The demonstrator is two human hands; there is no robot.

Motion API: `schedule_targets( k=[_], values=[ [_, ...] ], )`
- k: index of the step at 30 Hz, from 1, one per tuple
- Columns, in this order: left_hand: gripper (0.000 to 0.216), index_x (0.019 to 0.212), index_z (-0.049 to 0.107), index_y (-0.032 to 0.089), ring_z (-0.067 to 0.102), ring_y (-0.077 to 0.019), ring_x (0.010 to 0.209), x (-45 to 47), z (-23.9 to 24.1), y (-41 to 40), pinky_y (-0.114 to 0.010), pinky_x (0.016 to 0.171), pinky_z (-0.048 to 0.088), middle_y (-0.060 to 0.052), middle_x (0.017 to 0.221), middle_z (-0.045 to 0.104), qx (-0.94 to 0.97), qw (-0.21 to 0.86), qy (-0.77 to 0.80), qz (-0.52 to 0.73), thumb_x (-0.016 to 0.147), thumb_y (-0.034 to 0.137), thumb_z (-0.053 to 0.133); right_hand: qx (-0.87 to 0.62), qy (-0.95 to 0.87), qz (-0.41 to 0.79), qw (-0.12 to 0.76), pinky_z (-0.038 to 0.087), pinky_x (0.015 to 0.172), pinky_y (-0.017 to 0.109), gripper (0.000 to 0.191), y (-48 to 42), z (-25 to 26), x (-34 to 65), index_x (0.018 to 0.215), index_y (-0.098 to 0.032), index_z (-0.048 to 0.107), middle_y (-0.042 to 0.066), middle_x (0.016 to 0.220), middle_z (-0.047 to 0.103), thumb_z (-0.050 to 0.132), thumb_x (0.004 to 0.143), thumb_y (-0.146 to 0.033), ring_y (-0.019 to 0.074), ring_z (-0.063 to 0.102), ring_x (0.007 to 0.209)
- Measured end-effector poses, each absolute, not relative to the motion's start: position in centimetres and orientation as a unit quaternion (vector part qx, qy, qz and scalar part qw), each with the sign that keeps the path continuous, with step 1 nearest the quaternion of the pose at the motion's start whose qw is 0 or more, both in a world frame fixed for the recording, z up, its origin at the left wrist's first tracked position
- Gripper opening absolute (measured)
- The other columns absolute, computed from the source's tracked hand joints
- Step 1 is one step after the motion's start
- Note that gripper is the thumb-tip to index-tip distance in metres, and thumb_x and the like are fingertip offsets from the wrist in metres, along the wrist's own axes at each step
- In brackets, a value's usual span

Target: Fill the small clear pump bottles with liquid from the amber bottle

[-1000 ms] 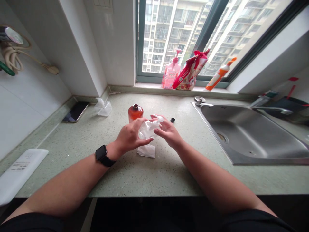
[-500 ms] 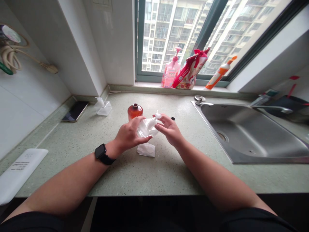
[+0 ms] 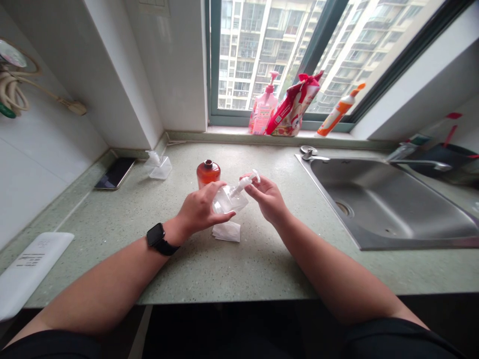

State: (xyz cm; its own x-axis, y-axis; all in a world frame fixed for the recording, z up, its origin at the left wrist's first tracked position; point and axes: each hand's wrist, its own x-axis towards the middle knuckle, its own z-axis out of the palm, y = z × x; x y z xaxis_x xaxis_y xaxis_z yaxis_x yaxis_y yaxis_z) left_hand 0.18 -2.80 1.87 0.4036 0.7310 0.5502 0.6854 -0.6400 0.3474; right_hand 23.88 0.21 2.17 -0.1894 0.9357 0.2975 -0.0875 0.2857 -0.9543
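My left hand is wrapped round a small clear plastic bottle, held tilted above the counter. My right hand pinches the white pump head that sticks out of the bottle's top. An amber bottle with no cap stands just behind my left hand. A folded white tissue lies on the counter under the clear bottle. A black watch is on my left wrist.
Another clear pump bottle and a phone sit at the back left, a white remote-like slab at the near left. The steel sink fills the right. A pink pump bottle, red bag and orange bottle stand on the sill.
My right hand has shifted up and to the right, drawing the white pump head out from the clear bottle. My left hand keeps its hold on the bottle.
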Motion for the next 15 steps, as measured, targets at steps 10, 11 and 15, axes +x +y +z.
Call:
schedule_targets(
  k=[10, 11, 15],
  values=[
    [0.076, 0.144, 0.055, 0.019, 0.078, -0.0263, 0.096, 0.1, 1.7, -2.7, -0.036, 0.08, 0.062, -0.011, 0.124, 0.077, 0.839, 0.03, 0.414, 0.35, 0.086, 0.058, 0.085, -0.36, -0.548, 0.478, 0.585, 0.052, 0.115, 0.052, 0.039, 1.4, 2.3, 25.0, 0.1, -0.032, 0.08, 0.002, 0.114, 0.081, 0.09, 0.078, -0.062, 0.0265, 0.072, 0.115],
    [0.076, 0.144, 0.055, 0.019, 0.078, -0.0262, 0.096, 0.1, 1.7, -2.7, -0.036, 0.08, 0.062, -0.011, 0.124, 0.077, 0.839, 0.029, 0.414, 0.351, 0.086, 0.058, 0.085, -0.359, -0.542, 0.478, 0.59, 0.051, 0.116, 0.052, 0.038, 1.5, 2.4, 25.1, 0.098, -0.032, 0.079, 0.001, 0.113, 0.08, 0.091, 0.078, -0.063, 0.0259, 0.072, 0.114],
    [0.075, 0.144, 0.056, 0.02, 0.078, -0.026, 0.097, 0.1, 1.7, -2.7, -0.036, 0.082, 0.062, -0.011, 0.125, 0.077, 0.839, 0.031, 0.415, 0.352, 0.086, 0.059, 0.085, -0.37, -0.538, 0.47, 0.594, 0.052, 0.115, 0.052, 0.04, 1.9, 2.6, 25.5, 0.095, -0.033, 0.077, 0.002, 0.111, 0.079, 0.088, 0.078, -0.068, 0.0265, 0.071, 0.115]
  ],
)
